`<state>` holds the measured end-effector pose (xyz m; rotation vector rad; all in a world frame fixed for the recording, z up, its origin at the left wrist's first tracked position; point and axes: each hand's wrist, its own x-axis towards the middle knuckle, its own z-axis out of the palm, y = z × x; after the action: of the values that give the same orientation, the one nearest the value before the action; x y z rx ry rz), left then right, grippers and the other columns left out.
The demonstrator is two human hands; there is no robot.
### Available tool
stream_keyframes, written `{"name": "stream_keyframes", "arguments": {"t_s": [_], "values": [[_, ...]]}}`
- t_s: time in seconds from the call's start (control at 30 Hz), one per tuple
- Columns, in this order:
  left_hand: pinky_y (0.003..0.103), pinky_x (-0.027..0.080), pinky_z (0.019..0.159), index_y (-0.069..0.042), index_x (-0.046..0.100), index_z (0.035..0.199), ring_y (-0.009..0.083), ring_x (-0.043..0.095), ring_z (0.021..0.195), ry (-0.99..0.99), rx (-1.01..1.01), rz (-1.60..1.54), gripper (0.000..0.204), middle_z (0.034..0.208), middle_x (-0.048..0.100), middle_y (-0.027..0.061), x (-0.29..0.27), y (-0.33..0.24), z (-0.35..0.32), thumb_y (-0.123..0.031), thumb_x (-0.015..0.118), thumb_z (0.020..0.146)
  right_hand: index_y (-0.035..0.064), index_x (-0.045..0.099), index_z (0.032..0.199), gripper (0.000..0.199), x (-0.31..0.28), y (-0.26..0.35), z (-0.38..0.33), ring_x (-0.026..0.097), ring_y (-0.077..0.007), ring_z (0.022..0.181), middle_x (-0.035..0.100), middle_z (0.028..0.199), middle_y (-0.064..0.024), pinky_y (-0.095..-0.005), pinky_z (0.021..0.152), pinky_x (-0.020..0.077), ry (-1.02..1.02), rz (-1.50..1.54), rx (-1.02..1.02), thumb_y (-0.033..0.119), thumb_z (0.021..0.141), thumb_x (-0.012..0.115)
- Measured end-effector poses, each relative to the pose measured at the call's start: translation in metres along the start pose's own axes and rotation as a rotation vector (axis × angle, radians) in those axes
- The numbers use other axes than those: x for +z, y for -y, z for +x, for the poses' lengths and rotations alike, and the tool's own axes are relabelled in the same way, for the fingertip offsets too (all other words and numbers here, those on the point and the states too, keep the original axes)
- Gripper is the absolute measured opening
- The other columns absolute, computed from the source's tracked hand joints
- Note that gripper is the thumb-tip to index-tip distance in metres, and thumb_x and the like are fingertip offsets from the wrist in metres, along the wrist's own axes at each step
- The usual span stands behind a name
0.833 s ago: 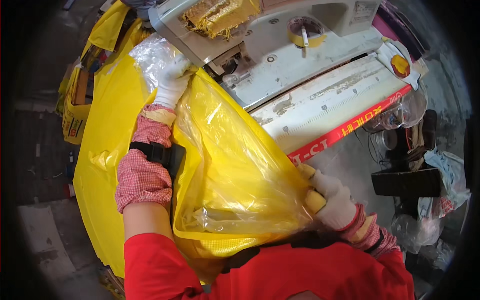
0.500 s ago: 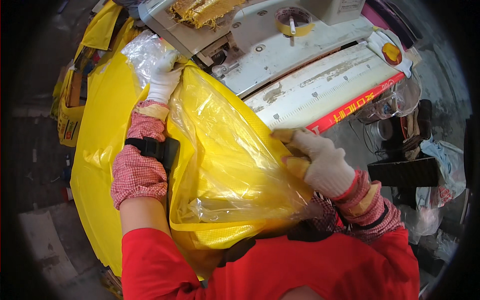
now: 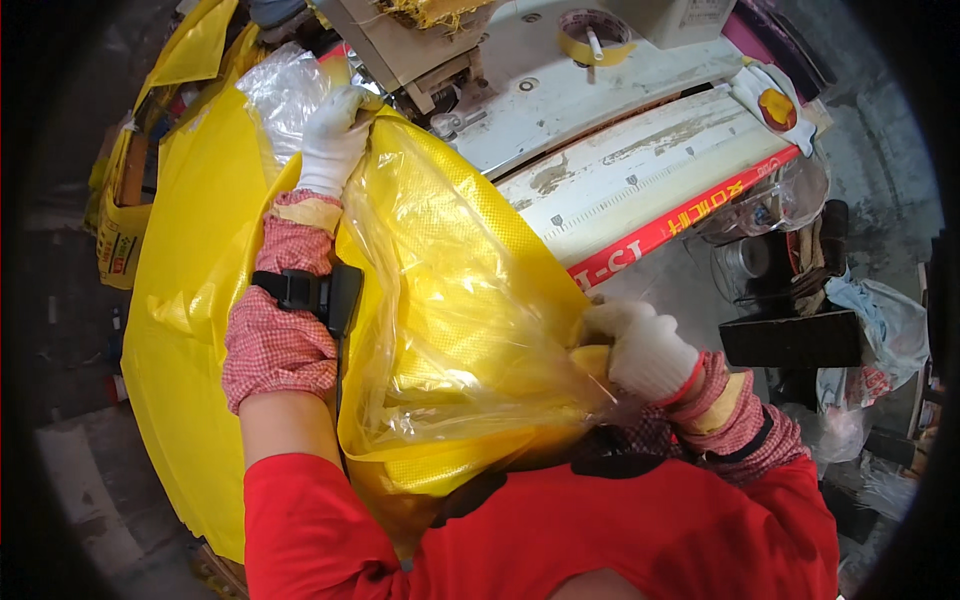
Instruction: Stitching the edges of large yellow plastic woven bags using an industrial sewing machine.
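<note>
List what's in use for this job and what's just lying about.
In use:
- yellow plastic sack
- clear film lining
- white-gloved left hand and right hand, on its edges
- probably grey metal machine

Apparently lying about:
- round yellow tape roll
- black boxy object

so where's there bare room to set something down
Red-edged white ledge: bare between yellow sheet and white cloth. Machine bed: bare between tape roll and ledge. Crowded: around the left hand, between clear plastic and machine head.
</note>
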<state>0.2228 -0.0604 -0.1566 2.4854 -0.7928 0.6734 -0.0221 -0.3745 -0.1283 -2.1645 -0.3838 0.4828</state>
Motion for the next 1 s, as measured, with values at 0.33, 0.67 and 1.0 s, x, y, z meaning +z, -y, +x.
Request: {"name": "stream_keyframes", "arguments": {"t_s": [0.33, 0.67, 1.0], "values": [[0.031, 0.047, 0.067, -0.006, 0.059, 0.082, 0.0275, 0.058, 0.077, -0.013, -0.007, -0.046, 0.009, 0.081, 0.059, 0.0106, 0.000, -0.001, 0.000, -0.005, 0.059, 0.073, 0.0027, 0.054, 0.109, 0.041, -0.002, 0.010, -0.006, 0.060, -0.0269, 0.088, 0.061, 0.100, -0.0157, -0.0328, 0.078, 0.0455, -0.280, 0.684, 0.254, 0.023, 0.074, 0.060], [0.031, 0.047, 0.068, -0.008, 0.060, 0.082, 0.0266, 0.058, 0.077, 0.004, 0.017, -0.053, 0.011, 0.081, 0.059, 0.0090, 0.002, 0.009, 0.000, -0.004, 0.058, 0.072, -0.0004, 0.054, 0.111, 0.041, 0.010, 0.001, 0.003, 0.058, -0.0294, 0.094, 0.058, 0.104, -0.0216, -0.0332, 0.080, 0.0452, -0.043, 0.382, 0.485, 0.016, 0.074, 0.061], [0.029, 0.046, 0.064, -0.001, 0.057, 0.086, 0.0239, 0.058, 0.073, 0.235, -0.099, -0.116, 0.012, 0.079, 0.058, 0.0104, 0.009, 0.022, 0.008, -0.001, 0.052, 0.076, 0.0030, 0.060, 0.096, 0.036, 0.004, 0.016, -0.017, 0.060, -0.0255, 0.071, 0.058, 0.074, -0.0096, -0.0342, 0.063, 0.0481, -0.210, -0.212, -0.113, 0.018, 0.064, 0.064]]}}
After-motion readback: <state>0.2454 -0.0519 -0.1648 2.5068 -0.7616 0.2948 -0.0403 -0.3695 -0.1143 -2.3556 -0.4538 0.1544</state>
